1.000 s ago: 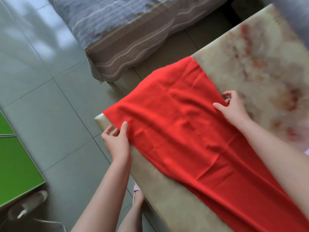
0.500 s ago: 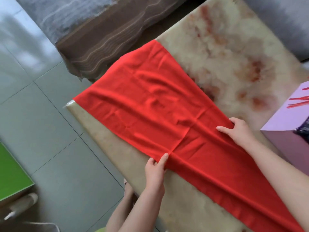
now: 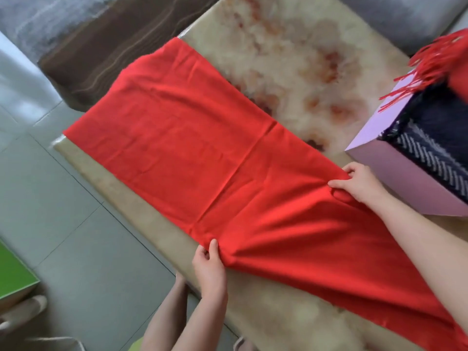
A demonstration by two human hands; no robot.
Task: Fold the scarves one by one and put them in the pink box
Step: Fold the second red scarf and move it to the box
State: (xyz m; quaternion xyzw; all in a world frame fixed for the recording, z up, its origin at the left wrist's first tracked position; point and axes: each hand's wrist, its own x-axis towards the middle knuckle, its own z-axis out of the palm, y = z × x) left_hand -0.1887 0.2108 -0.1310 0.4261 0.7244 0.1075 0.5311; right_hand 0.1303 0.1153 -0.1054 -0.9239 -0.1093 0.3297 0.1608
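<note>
Pinching the scarf's edges mid-length, left hand and right hand have slid back from its far end, leaving it flat on the table, ready to fold.

A long red fabric scarf lies spread flat, creased across; the open pink cardboard box just beside it holds a dark striped scarf.

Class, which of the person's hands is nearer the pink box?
Right. The right hand grips the scarf just beside the box; the left hand grips the scarf's opposite edge, farther away.
</note>
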